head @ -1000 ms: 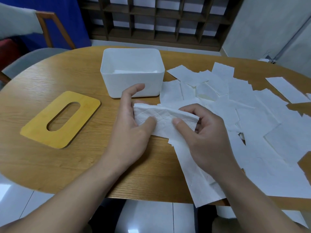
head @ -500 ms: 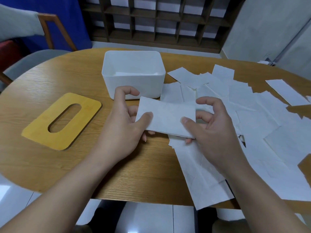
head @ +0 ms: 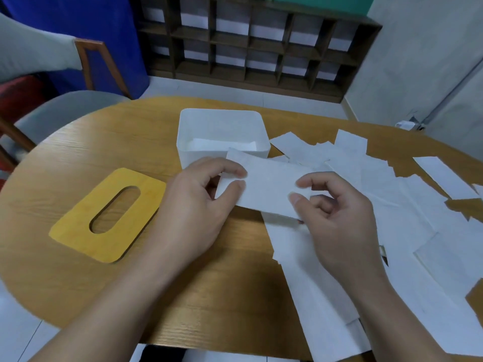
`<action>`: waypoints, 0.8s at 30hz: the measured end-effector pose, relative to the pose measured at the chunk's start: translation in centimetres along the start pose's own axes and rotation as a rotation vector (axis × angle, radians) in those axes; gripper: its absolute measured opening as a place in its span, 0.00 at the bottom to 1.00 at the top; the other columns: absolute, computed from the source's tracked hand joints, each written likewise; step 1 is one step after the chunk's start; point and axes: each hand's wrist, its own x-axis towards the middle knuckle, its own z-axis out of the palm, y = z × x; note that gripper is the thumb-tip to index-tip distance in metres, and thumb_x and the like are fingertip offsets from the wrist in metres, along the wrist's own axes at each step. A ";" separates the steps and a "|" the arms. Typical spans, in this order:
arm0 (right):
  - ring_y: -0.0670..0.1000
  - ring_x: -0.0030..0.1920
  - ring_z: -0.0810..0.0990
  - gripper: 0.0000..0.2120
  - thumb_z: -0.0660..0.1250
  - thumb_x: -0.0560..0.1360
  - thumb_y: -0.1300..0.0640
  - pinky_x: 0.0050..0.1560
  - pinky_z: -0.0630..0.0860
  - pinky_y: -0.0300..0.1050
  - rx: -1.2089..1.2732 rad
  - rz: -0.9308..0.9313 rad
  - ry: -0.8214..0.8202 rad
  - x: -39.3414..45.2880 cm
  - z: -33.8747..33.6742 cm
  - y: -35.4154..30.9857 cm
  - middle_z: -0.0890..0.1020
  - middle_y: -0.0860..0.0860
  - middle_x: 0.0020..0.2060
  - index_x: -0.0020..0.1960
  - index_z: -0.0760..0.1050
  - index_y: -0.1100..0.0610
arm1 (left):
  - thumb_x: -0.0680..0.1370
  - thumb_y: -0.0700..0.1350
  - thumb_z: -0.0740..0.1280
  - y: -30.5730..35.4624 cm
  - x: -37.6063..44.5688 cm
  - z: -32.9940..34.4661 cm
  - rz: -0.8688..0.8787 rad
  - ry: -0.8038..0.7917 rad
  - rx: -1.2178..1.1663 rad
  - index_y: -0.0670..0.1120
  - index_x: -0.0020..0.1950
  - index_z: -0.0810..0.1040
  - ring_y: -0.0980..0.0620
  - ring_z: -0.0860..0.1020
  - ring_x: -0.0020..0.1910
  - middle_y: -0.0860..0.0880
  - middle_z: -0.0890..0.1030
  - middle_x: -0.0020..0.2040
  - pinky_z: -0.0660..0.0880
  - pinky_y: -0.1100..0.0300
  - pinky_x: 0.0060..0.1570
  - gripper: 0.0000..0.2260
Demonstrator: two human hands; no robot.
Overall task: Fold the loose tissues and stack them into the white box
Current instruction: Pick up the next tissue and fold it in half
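Observation:
A folded white tissue (head: 266, 184) hangs flat above the table just in front of the white box (head: 198, 131). My left hand (head: 193, 207) pinches its left end between thumb and fingers. My right hand (head: 337, 218) pinches its right end the same way. The open box holds a low stack of folded tissues (head: 222, 145). Several loose tissues (head: 392, 205) lie spread over the right half of the wooden table (head: 91, 142), some hanging over its near edge.
A yellow wooden lid (head: 109, 218) with an oval slot lies flat to the left of my hands. A grey chair (head: 52, 113) stands at the table's far left. A dark shelf unit (head: 256, 43) lines the back wall.
The tissue went from crumpled on the table to folded flat, and both hands have lifted it and carried it toward the box. The view has tilted upward.

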 end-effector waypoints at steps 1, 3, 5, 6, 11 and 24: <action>0.61 0.35 0.75 0.06 0.77 0.81 0.57 0.36 0.73 0.41 -0.001 -0.030 0.013 0.8 0.3 -0.5 0.79 0.51 0.36 0.55 0.83 0.48 | 0.82 0.44 0.76 0.2 0.6 -0.3 0.007 0.030 0.000 0.56 0.54 0.87 0.56 0.76 0.38 0.64 0.82 0.43 0.68 0.68 0.40 0.06; 0.54 0.37 0.78 0.08 0.77 0.81 0.57 0.39 0.74 0.36 -0.043 -0.091 0.008 2.4 1.1 -1.6 0.81 0.46 0.39 0.57 0.83 0.46 | 0.82 0.43 0.75 0.2 1.7 -0.9 0.018 0.078 0.015 0.56 0.55 0.86 0.56 0.79 0.42 0.62 0.83 0.47 0.71 0.68 0.42 0.07; 0.49 0.43 0.81 0.09 0.77 0.81 0.57 0.44 0.77 0.35 -0.128 -0.165 -0.002 4.2 1.9 -2.7 0.84 0.42 0.46 0.58 0.83 0.45 | 0.83 0.43 0.74 0.3 2.8 -1.5 0.035 0.130 0.058 0.55 0.56 0.85 0.56 0.81 0.47 0.61 0.83 0.50 0.74 0.66 0.43 0.06; 0.48 0.47 0.82 0.10 0.77 0.81 0.57 0.47 0.79 0.35 -0.173 -0.195 -0.001 5.1 2.3 -3.2 0.84 0.41 0.50 0.59 0.83 0.45 | 0.83 0.42 0.73 0.2 3.5 -1.8 0.046 0.160 0.078 0.55 0.56 0.84 0.56 0.81 0.48 0.60 0.83 0.51 0.74 0.66 0.43 0.07; 0.44 0.51 0.80 0.07 0.77 0.80 0.54 0.48 0.71 0.32 -0.362 -0.288 -0.038 11.1 4.3 -4.9 0.83 0.39 0.47 0.56 0.84 0.46 | 0.84 0.41 0.68 -1.0 7.7 -3.2 0.026 0.215 0.220 0.54 0.61 0.83 0.60 0.73 0.50 0.66 0.78 0.52 0.68 0.70 0.51 0.11; 0.50 0.52 0.81 0.10 0.71 0.83 0.47 0.68 0.66 0.52 -0.819 -0.243 -0.377 16.9 7.4 -4.6 0.86 0.43 0.45 0.47 0.86 0.49 | 0.84 0.51 0.65 -4.1 9.9 -2.3 -0.067 0.185 0.516 0.56 0.67 0.85 0.47 0.67 0.59 0.57 0.83 0.45 0.60 0.48 0.61 0.15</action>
